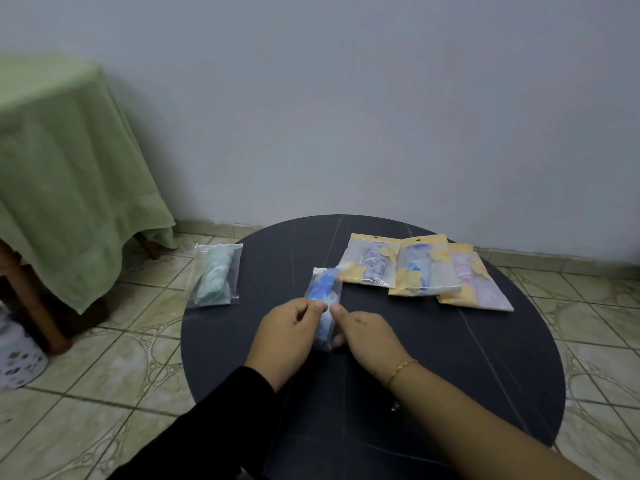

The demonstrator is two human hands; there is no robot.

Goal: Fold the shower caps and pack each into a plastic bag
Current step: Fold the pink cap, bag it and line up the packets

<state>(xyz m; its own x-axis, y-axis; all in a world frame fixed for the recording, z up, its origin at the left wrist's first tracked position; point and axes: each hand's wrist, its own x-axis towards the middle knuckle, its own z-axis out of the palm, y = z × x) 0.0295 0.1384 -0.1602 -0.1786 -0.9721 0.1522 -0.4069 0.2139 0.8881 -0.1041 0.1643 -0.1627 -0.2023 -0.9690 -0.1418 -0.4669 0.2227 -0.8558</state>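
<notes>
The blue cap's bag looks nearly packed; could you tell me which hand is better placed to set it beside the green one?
Probably the left hand: it grips the blue cap's bag on the side nearer the green cap's bag.

One wide-angle view, worn on the person's head, looks forward and steeply down at the round dark worktop [450, 358] from close above. The fingers [313, 306] sit near the picture's centre; beyond them rises the wall [346, 98], with tiled floor [121, 358] to either side.
</notes>
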